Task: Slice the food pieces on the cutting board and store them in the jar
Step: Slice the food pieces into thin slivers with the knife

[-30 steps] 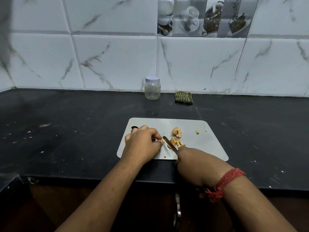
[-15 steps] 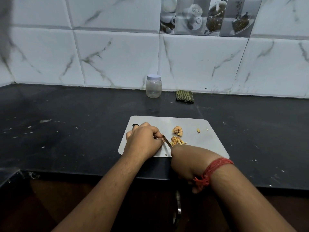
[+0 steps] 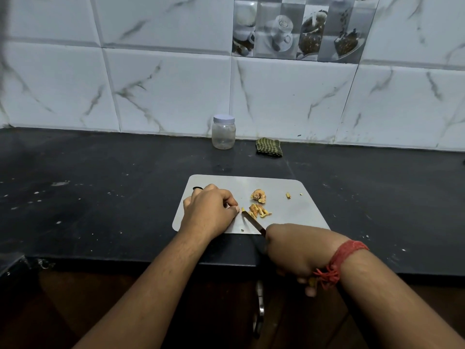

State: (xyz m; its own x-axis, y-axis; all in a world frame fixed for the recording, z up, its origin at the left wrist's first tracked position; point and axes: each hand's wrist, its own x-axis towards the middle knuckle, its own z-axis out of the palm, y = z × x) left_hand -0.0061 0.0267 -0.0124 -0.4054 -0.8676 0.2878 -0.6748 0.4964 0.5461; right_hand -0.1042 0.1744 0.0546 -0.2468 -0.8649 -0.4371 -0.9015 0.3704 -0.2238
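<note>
A grey cutting board (image 3: 289,217) lies on the black counter. My left hand (image 3: 210,210) rests on its left part, fingertips pinched on a small yellowish food piece (image 3: 242,210) at the knife tip. My right hand (image 3: 294,250) grips a knife (image 3: 253,222) whose blade points up-left onto the board. Beside the blade lies a pile of cut strips (image 3: 259,211), with a whole lumpy piece (image 3: 258,195) behind it and a small crumb (image 3: 288,195) to the right. A clear jar (image 3: 223,132) with a white lid stands shut at the wall.
A folded green striped cloth (image 3: 268,146) lies right of the jar by the tiled wall. The black counter (image 3: 100,197) is speckled with white spots. A metal handle (image 3: 260,308) shows below the counter's front edge.
My right hand and knife drew back toward me and rightward, so more of the blade shows. The left hand stayed pinched on the small piece. The camera tilted slightly.
</note>
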